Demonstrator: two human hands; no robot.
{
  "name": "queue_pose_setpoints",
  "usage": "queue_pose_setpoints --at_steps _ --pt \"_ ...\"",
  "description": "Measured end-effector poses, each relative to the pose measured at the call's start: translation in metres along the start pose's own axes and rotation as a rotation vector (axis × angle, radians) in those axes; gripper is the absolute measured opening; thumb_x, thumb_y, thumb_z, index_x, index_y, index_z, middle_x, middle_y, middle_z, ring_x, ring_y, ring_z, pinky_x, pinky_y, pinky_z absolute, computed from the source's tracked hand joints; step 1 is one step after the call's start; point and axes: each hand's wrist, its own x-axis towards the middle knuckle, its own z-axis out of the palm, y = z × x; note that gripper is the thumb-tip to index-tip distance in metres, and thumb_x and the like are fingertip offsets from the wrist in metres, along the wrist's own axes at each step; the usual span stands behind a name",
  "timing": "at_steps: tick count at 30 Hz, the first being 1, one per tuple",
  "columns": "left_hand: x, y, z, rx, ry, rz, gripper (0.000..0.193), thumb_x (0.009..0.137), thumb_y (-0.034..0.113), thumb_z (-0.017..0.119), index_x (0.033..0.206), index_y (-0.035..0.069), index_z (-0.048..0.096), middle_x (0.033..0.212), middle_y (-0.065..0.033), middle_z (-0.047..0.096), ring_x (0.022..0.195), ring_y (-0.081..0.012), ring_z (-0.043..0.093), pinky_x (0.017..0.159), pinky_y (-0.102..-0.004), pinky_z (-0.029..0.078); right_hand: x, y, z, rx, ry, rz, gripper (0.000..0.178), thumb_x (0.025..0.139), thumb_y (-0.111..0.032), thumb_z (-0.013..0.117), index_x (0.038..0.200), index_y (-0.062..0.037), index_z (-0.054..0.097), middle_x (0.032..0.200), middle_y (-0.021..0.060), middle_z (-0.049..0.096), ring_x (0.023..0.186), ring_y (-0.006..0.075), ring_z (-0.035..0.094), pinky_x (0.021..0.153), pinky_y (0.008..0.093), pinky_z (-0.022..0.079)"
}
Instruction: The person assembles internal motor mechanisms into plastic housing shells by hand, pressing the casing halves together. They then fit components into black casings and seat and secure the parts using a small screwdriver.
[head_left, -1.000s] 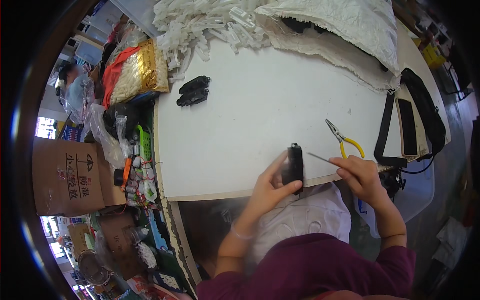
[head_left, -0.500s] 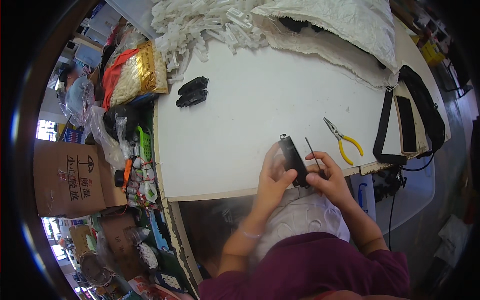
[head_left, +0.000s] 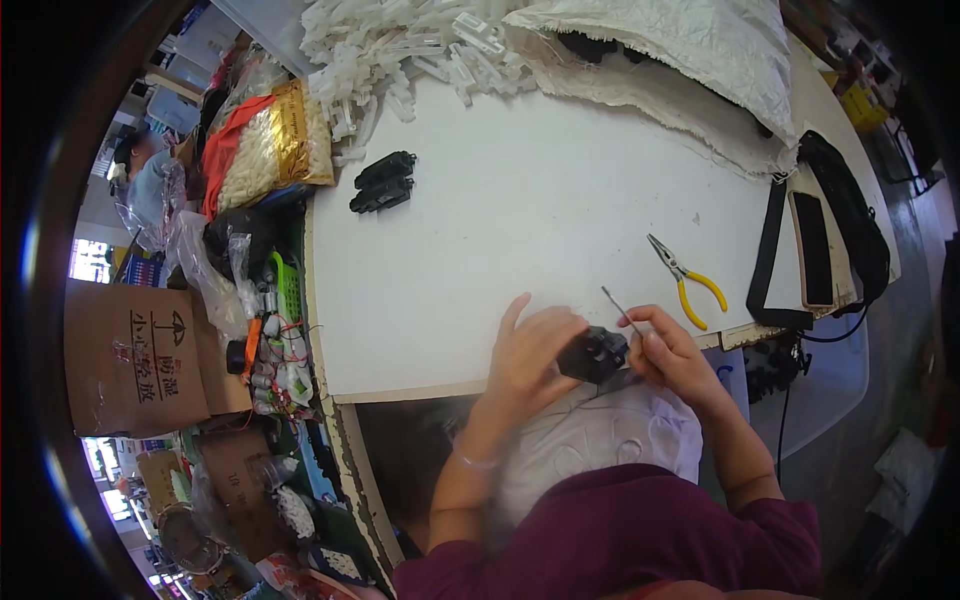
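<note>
My left hand (head_left: 528, 352) grips a black plastic housing (head_left: 597, 356) over the table's front edge, its end tipped towards me. The fingers lie over the far side of this part, so their tips are partly hidden. Just to the right, my right hand (head_left: 672, 358) is closed on a thin screwdriver (head_left: 618, 305). Its metal shaft points up and to the left, while the handle is mostly covered by the fingers. Two similar black housings (head_left: 383, 182) lie side by side on the white table (head_left: 480, 240) at the far left.
Pliers with yellow handles (head_left: 688, 283) lie right of my hands. Beyond them are a phone (head_left: 811, 248) and a black strapped bag (head_left: 850, 210). A heap of translucent plastic parts (head_left: 400, 60) and a white woven sack (head_left: 690, 70) occupy the back. A cardboard box (head_left: 135, 355) stands left.
The black housing has turned from lengthwise to end-on in my left hand, whose fingers have shifted over it. The screwdriver in my right hand now tilts more to the left.
</note>
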Motion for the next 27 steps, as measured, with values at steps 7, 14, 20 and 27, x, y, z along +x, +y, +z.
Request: queue_pose_setpoints --at_steps 7,14,20,27 --pt "-0.005 -0.004 -0.002 -0.322 0.017 -0.264 0.046 0.062 0.013 0.074 0.104 0.005 0.057 0.1 -0.0088 0.06 0.097 -0.0256 0.054 0.096 -0.0417 0.031 -0.025 -0.033 -0.007 -0.508 0.037 -0.107 0.02 0.083 -0.008 0.055 0.101 0.0003 0.055 0.085 0.0036 0.058 0.076 0.0066 0.05 0.069 0.0203 0.041" --pt "-0.003 -0.005 -0.002 -0.492 0.007 -0.289 0.048 0.062 0.01 0.075 0.106 0.003 0.057 0.099 -0.01 0.06 0.095 -0.0241 0.053 0.086 -0.0324 0.039 -0.028 -0.043 -0.008 -0.556 -0.03 -0.072 0.024 0.082 -0.011 0.058 0.103 -0.0009 0.061 0.076 0.0048 0.064 0.067 0.0058 0.051 0.064 0.0199 0.042" --pt "-0.004 -0.003 -0.002 -0.503 -0.077 -0.262 0.049 0.063 0.01 0.074 0.108 0.003 0.056 0.097 -0.0106 0.059 0.091 -0.024 0.054 0.081 -0.0309 0.042 -0.026 -0.05 -0.02 -0.363 -0.138 0.189 0.023 0.084 -0.015 0.056 0.101 -0.0005 0.063 0.054 -0.0043 0.044 0.049 0.0026 0.035 0.045 0.0185 0.029" --pt "0.004 0.009 -0.006 -0.508 -0.154 -0.248 0.046 0.059 0.005 0.071 0.103 -0.002 0.057 0.093 -0.0139 0.06 0.086 -0.026 0.058 0.077 -0.0301 0.045 -0.021 -0.04 -0.039 0.017 -0.29 0.447 0.025 0.085 -0.017 0.055 0.1 0.0018 0.062 0.051 -0.0077 0.032 0.043 0.002 0.024 0.039 0.0184 0.019"
